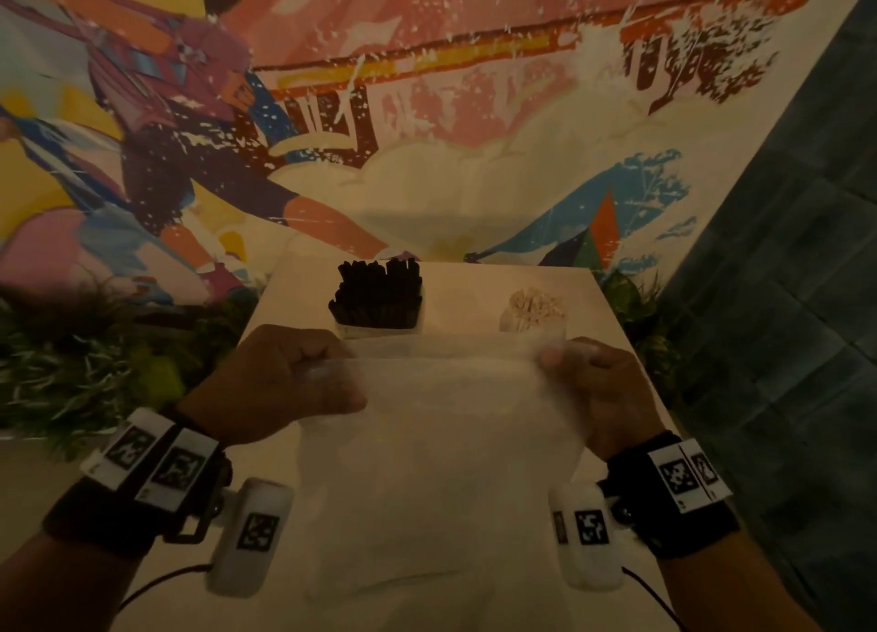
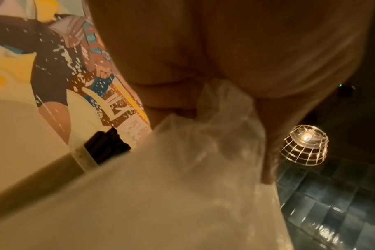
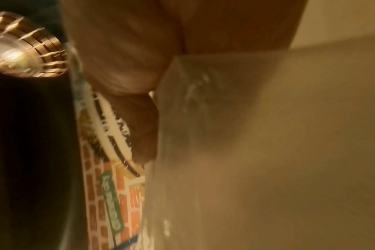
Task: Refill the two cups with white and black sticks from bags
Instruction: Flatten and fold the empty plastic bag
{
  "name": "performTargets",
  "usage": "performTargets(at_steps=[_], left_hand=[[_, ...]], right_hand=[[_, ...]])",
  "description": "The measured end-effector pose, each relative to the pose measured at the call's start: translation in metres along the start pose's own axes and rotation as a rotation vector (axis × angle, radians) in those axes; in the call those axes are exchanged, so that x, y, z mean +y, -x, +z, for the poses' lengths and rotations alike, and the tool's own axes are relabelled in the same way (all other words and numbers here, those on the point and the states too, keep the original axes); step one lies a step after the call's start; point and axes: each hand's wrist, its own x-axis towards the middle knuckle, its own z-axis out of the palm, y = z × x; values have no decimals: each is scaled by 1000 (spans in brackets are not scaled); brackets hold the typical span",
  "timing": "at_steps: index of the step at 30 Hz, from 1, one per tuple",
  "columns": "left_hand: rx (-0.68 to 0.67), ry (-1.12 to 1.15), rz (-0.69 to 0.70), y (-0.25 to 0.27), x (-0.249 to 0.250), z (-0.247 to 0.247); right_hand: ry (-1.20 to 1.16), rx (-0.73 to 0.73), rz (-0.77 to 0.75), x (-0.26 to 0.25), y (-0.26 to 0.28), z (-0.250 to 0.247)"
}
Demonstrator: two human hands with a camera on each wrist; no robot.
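I hold a clear plastic bag (image 1: 446,441) stretched flat between both hands above the table; it looks empty. My left hand (image 1: 284,375) grips its upper left corner in a fist, bunching the plastic (image 2: 223,118). My right hand (image 1: 602,384) pinches the upper right edge of the bag (image 3: 225,135). Behind the bag stand two cups: one on the left full of black sticks (image 1: 377,294), one on the right full of white sticks (image 1: 536,311). The black sticks (image 2: 107,145) also show in the left wrist view.
The white table (image 1: 474,289) stands against a colourful mural wall (image 1: 427,109). Green plants (image 1: 71,356) flank it on both sides. Dark tiled floor (image 1: 783,299) lies to the right. A caged lamp (image 2: 304,147) hangs beyond the bag.
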Motion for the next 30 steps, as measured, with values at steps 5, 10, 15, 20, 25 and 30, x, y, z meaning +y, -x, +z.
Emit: performTargets(at_steps=[5, 10, 15, 20, 25, 30], left_hand=[[152, 272, 0, 0, -11, 3], [203, 607, -39, -3, -26, 13], [363, 795, -65, -10, -38, 24], [372, 924, -66, -16, -36, 33], [-156, 441, -320, -2, -41, 55], [-61, 705, -354, -2, -50, 65]], right_hand=[[-13, 92, -167, 1, -6, 3], [-92, 105, -160, -3, -6, 3], [-44, 241, -235, -2, 0, 4], [-12, 296, -321, -11, 3, 13], [-12, 289, -325, -23, 4, 9], [-5, 316, -154, -28, -5, -16]])
